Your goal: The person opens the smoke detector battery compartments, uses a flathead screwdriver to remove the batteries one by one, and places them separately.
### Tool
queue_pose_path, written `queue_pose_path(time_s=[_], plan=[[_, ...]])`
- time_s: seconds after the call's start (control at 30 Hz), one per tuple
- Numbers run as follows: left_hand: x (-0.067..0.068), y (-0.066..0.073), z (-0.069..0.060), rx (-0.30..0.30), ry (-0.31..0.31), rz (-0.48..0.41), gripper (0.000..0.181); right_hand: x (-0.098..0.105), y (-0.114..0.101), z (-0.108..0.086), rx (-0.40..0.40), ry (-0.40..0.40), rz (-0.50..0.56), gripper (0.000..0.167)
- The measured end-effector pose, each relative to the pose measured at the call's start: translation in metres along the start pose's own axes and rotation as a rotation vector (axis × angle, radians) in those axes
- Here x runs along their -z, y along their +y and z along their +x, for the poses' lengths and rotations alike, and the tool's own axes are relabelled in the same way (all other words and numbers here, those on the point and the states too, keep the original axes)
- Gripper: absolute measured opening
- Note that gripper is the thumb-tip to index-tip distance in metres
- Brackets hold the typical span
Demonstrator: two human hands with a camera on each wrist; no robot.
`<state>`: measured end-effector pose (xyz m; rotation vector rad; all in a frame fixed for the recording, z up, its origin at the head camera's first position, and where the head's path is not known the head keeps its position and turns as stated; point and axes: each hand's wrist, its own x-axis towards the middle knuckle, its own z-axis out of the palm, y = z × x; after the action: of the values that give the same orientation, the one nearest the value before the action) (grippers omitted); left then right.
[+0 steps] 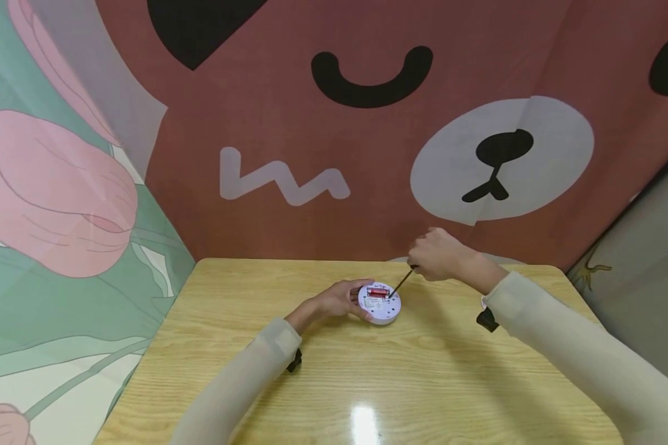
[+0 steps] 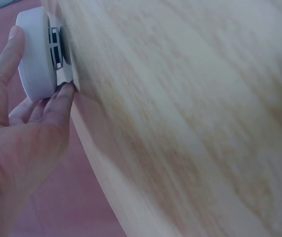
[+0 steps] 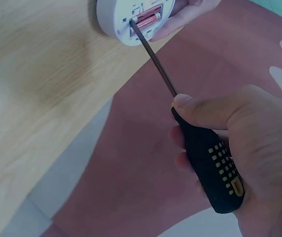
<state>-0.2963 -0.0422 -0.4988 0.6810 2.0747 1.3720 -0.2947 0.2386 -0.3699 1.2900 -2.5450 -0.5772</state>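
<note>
A round white smoke alarm [image 1: 383,317] is held above the wooden table with its back face up. My left hand [image 1: 338,299] grips its left edge; in the left wrist view the thumb presses one side and fingers reach to the slotted front [image 2: 56,48]. Two red batteries [image 3: 149,18] lie in the recess of the back. My right hand [image 1: 438,254] grips a screwdriver [image 3: 209,163] by its black handle with yellow dots. The shaft slants down, and its tip touches the back beside the batteries' end. Whether the tip sits in a hole I cannot tell.
The light wooden table [image 1: 312,383] spreads under both arms. Behind it hangs a brown cloth [image 1: 289,232] with a cartoon bear face; a flower-patterned cloth [image 1: 61,204] hangs at the left. Black wrist devices [image 1: 487,319] sit by the sleeves.
</note>
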Motion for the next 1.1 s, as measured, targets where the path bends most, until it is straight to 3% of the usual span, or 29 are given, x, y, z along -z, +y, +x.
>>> queue_pose_path(time_s=[0.23,0.43,0.77,1.1], plan=[[0.001,-0.002,0.0,-0.004,-0.001,-0.012,0.09,-0.016,0.003,-0.016,-0.045,0.049,0.11,0.039],[0.002,-0.003,0.001,0.004,0.002,-0.016,0.089,-0.03,0.002,-0.034,-0.079,0.106,0.185,0.004],[0.003,-0.008,0.003,-0.007,0.004,-0.006,0.091,-0.071,0.001,-0.056,-0.118,0.24,0.357,0.019],[0.001,-0.007,0.005,0.0,0.012,-0.007,0.09,-0.101,-0.012,-0.074,-0.249,0.249,0.513,0.024]])
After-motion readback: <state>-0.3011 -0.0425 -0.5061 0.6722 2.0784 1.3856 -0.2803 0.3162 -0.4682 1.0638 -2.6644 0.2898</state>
